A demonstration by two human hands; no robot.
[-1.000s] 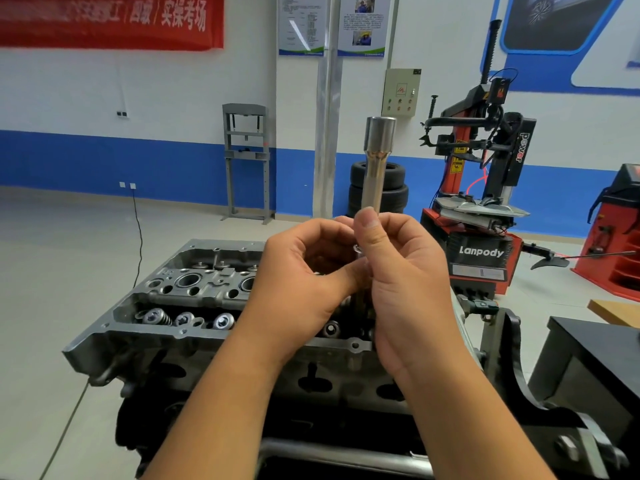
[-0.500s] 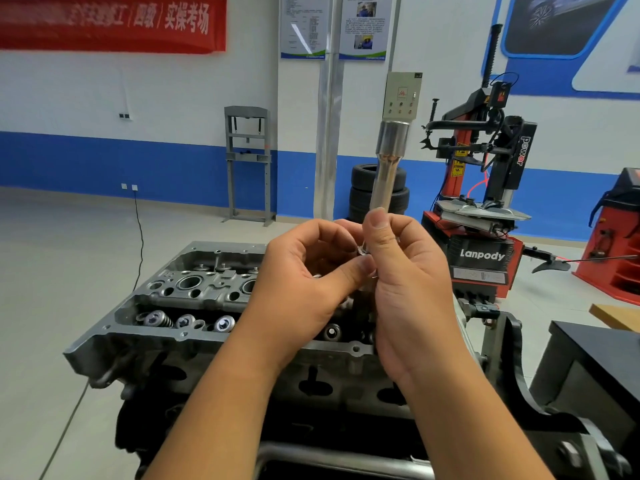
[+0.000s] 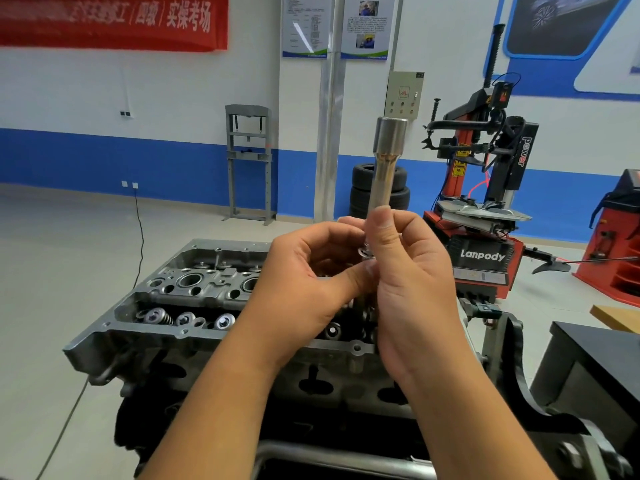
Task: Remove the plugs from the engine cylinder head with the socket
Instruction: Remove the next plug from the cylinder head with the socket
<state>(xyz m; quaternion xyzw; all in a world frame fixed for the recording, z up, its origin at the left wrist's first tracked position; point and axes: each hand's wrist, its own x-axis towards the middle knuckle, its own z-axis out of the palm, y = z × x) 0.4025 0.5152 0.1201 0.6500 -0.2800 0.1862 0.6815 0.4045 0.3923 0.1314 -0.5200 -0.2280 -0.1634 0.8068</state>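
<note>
A long silver socket [image 3: 385,168] stands upright in front of me, its wider end on top. My right hand [image 3: 412,292] grips its lower shaft, thumb along the front. My left hand [image 3: 311,282] curls in beside it, and its fingers pinch a small metal plug [image 3: 366,252] at the socket's bottom end, mostly hidden by fingers. Below both hands sits the grey engine cylinder head [image 3: 194,306] with valve springs and round bores showing on its left half; its right half is hidden behind my hands.
The head is mounted on a black engine stand [image 3: 512,368]. A black bench [image 3: 595,368] is at the right. Behind stand a red tyre changer [image 3: 485,216], stacked tyres [image 3: 360,195] and a grey press frame [image 3: 247,161]. A cable [image 3: 140,237] runs across the floor at left.
The socket's top has tipped a little to the right and risen slightly. Both hands stay together on its lower end, over the head.
</note>
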